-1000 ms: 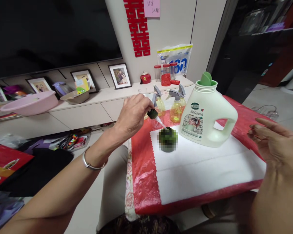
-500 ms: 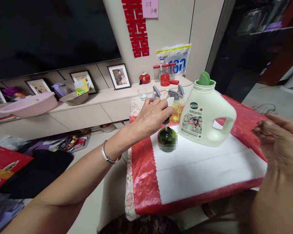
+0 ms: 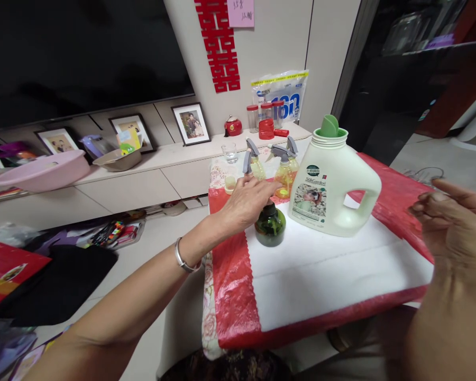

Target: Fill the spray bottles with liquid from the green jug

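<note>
My left hand (image 3: 241,203) reaches across from the left, fingers closed over the top of a dark green pump bottle (image 3: 270,230). The bottle stands upright on the white cloth, and its pump head is mostly hidden under my fingers. A black collar shows at the bottle's neck. At the right edge my right hand (image 3: 448,217) hangs apart from everything, its fingers loosely curled with a gap between them and nothing visible inside. A large pale green detergent jug (image 3: 335,185) stands right of the pump bottle, a green cap piece (image 3: 329,126) in its mouth.
Spray bottles (image 3: 284,177) with grey triggers stand behind my left hand, near a small glass (image 3: 230,153). Red-lidded jars (image 3: 253,119) and a red pot (image 3: 232,126) sit on the ledge. A red sheet (image 3: 234,296) covers the table's edges.
The pump has gone down into the green bottle; its pale stem showed above the neck before. My left hand has lowered and shifted slightly left. My right hand stays in place.
</note>
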`<state>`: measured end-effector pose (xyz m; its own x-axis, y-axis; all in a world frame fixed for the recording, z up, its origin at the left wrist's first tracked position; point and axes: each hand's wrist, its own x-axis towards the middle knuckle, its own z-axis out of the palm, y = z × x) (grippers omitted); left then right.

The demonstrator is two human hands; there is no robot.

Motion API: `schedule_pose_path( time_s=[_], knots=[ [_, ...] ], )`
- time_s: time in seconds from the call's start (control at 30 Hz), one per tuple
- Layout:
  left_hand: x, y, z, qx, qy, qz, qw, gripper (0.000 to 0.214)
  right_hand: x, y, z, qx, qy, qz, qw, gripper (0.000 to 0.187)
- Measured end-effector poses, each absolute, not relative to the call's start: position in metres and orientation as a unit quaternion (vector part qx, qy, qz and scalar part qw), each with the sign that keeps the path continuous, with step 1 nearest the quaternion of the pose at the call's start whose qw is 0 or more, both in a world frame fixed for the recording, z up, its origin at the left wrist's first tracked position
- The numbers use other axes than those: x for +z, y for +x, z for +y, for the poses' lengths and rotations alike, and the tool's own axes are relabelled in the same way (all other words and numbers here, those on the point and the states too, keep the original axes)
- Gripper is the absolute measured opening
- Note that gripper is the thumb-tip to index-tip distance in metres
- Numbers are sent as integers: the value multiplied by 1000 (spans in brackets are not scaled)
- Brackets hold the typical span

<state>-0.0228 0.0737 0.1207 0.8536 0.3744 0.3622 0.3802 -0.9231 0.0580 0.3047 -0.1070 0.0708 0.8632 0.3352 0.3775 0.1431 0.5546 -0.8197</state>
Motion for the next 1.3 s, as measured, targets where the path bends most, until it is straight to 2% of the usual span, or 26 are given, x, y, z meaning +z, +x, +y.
schedule_pose_path(
  time_s=[0.13,0.27,0.33,0.4,0.53,0.77,1.0,1.3],
  knots=[
    [110,-29,66,-327,-920,-201,-84,55,77,299,-108,43,-445,-294,845,41],
    [73,-37,50,-507,-780,-265,-252,73,89,288,-110,32,-436,-321,840,39],
    [47,-39,42,-508,-725,-317,-341,83,95,283,-111,29,-434,-329,838,40],
    [25,-36,37,-451,-711,-354,-406,100,99,281,-113,29,-432,-332,838,40],
    [4,-26,33,-367,-730,-360,-450,120,101,281,-113,30,-436,-330,837,41],
    [9,-20,40,-394,-695,-352,-488,90,99,282,-112,25,-425,-320,847,38],
    [36,-31,48,-411,-653,-282,-570,84,100,279,-114,18,-433,-328,839,39],
    [54,-40,44,-398,-654,-239,-598,79,106,270,-111,22,-424,-348,836,38]
  ],
)
